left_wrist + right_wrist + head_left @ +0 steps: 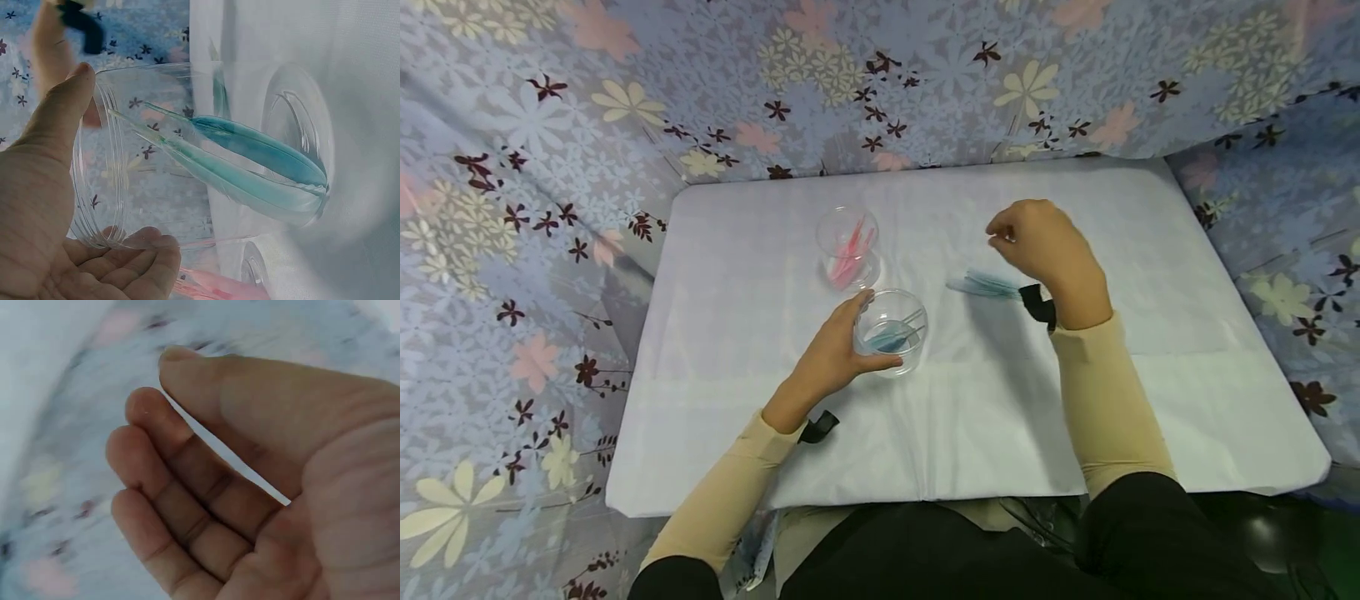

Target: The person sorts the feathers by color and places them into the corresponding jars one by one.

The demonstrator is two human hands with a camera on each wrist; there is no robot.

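Note:
My left hand is wrapped round the rim end of a clear plastic jar, which stands on the table. Inside lean teal and pale-green feathers, their quills pointing up toward the rim. To the right of that jar, my right hand is raised over the table, fingers loosely bent. Nothing shows between its thumb and fingertips in the right wrist view. Several blue-green feathers lie in a small pile on the white cloth, just left of and below the right hand in the head view.
A second clear jar with pink feathers stands just behind the left hand's jar. White cloth covers the table. Floral curtains hang along its back and sides.

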